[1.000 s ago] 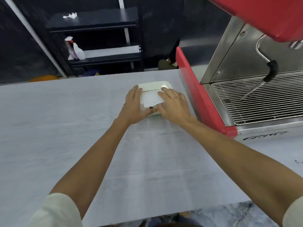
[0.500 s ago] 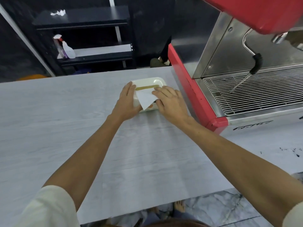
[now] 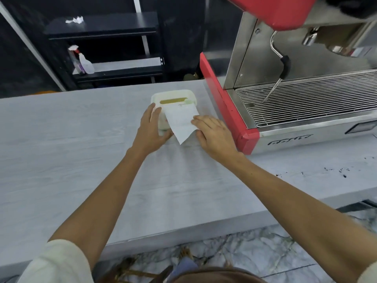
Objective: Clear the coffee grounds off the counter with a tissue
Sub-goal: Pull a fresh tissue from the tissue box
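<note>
A cream tissue box sits on the pale grey counter, close to the espresso machine. A white tissue hangs out of its slot toward me, most of its length drawn out. My right hand pinches the tissue's right edge. My left hand presses on the box's near left corner, holding it down. Dark coffee grounds lie scattered on the counter at the right, in front of the machine.
A red and steel espresso machine with a drip grate and steam wand stands at the right. Behind the counter, a black shelf holds a spray bottle. The counter's near edge drops to a marble floor.
My right hand has pulled the tissue farther out of the box, toward me. My left hand stays on the box. The view has shifted, showing more of the grounds at the right.
</note>
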Demonstrator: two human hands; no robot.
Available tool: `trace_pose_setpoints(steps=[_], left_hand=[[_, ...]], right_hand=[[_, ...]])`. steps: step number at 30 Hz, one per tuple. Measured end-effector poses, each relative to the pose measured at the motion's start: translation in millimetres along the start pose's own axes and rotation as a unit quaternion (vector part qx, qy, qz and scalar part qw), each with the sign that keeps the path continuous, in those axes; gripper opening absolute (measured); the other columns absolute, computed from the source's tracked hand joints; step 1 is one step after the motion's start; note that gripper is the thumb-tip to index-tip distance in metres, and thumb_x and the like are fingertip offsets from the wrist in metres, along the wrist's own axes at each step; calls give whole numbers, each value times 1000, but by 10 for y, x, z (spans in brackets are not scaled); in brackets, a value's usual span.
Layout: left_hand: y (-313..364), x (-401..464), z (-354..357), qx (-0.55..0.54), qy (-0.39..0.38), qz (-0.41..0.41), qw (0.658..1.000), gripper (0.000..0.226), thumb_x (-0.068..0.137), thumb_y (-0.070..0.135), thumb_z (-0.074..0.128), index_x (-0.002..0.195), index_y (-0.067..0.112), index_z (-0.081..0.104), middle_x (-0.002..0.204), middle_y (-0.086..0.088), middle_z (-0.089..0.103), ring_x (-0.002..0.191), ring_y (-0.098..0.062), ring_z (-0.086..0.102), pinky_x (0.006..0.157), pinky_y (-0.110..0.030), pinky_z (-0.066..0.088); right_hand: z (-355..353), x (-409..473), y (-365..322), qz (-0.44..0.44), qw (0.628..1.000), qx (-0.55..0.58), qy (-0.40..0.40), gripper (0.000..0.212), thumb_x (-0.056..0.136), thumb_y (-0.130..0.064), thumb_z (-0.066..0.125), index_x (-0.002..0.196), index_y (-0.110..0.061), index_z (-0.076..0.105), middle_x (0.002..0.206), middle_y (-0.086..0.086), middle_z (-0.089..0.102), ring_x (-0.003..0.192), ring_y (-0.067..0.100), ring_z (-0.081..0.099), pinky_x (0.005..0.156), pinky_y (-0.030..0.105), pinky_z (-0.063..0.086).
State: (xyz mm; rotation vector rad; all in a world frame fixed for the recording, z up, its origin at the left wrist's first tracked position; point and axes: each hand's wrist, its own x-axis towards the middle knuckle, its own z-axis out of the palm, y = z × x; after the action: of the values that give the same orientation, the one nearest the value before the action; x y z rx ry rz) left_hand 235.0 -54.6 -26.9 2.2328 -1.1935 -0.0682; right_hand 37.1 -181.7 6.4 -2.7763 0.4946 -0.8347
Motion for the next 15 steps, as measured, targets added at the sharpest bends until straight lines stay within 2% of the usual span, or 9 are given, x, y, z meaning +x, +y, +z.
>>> trace_pose_setpoints(steps=[5,9,15], left_hand=[[213,-464,129,-8,-26,-1,1000,92,82,50,75,154,19,27,165,-2,14,151,-22,16,116,-45,31],[494,-812,321,-10,-35,-21,999,91,83,50,74,154,16,28,164,-4,17,151,-21,17,119,-43,26],[814,-1288,583,-3,-37,-60,998,87,86,48,71,153,12,29,163,-6,23,150,-22,19,121,-42,23]], right_hand=[[-146,-232,59,-20,999,16,23,35,89,-20,42,113,-11,65,118,4,67,108,25,61,88,41,50],[-343,-508,136,-39,999,24,26,35,89,-19,43,114,-11,66,117,4,67,106,24,62,88,36,46],[-650,-1053,308,-49,997,60,-2,37,90,-20,42,117,-11,64,121,4,65,105,25,62,86,39,50]])
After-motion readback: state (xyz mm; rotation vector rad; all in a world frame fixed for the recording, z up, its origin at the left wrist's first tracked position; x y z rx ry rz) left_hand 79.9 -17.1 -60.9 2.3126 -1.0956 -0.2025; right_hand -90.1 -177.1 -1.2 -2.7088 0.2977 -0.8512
